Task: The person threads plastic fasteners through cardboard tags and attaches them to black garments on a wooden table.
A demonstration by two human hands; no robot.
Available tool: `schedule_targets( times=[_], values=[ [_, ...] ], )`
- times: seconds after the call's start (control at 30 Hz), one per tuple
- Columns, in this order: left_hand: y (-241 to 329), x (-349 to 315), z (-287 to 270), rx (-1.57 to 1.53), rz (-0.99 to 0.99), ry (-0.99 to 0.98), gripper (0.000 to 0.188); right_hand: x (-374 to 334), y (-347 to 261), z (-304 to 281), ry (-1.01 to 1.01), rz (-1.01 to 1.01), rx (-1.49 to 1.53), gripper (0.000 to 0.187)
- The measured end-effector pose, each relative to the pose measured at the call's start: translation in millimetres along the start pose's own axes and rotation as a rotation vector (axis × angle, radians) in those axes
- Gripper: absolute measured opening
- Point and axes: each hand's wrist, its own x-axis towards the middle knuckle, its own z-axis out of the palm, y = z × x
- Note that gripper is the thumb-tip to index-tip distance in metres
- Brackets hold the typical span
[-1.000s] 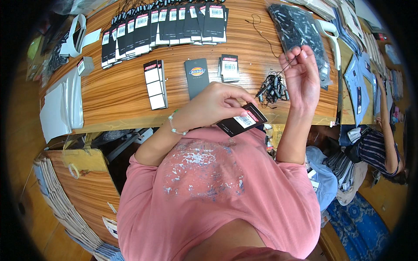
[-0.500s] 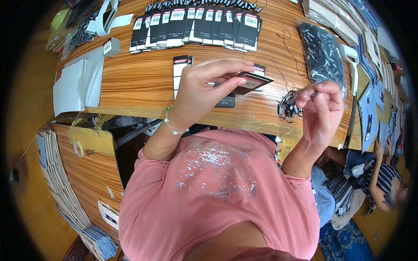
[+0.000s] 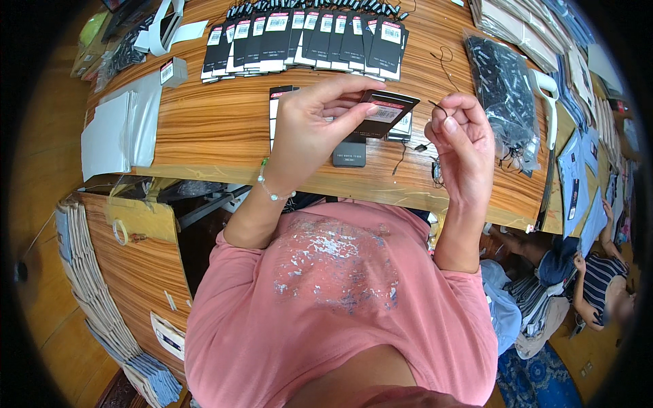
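My left hand [image 3: 316,126] pinches a black hang tag [image 3: 385,115] with a red and white label, tilted above the table. Just right of it, my right hand [image 3: 464,139] is closed in a pinch on a thin black string [image 3: 437,105]; a small black piece [image 3: 422,147] dangles below on what looks like the same string. More hang tags lie beneath my hands, partly hidden, among them a dark tag [image 3: 349,154]. Some black strings [image 3: 436,173] are partly covered by my right wrist.
Overlapping rows of black hang tags [image 3: 326,44] with strings lie along the back. A clear bag [image 3: 507,95] of black strings is at right, beside a white curved handle [image 3: 546,102]. White sheets [image 3: 109,139] lie left. Folded clothes and another person [image 3: 602,285] are at far right.
My right hand has moved left toward the hang tag, bringing a black string with it. My left hand has tilted the tag so more of its label faces me.
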Motion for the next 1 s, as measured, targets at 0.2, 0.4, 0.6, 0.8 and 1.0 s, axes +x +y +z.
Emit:
schedule_targets(
  times=[0.2,0.4,0.6,0.8,1.0],
  values=[
    [0,0,0,0.01,0.046,0.006,0.025,-2,0,-15,-0.035,0.054,0.054,0.019],
    [-6,1,-2,0.051,0.1,0.01,0.025,0,-1,-2,0.053,0.085,0.133,0.016],
    [-3,2,-1,0.035,0.107,0.026,0.025,5,6,-16,-0.08,0.121,0.344,0.014],
    [1,3,2,0.002,0.046,0.032,0.026,3,5,-4,0.014,0.035,0.004,0.014],
    [-3,2,6,-0.019,-0.008,0.04,0.026,4,18,15,0.137,-0.437,-0.785,0.01]
  ],
)
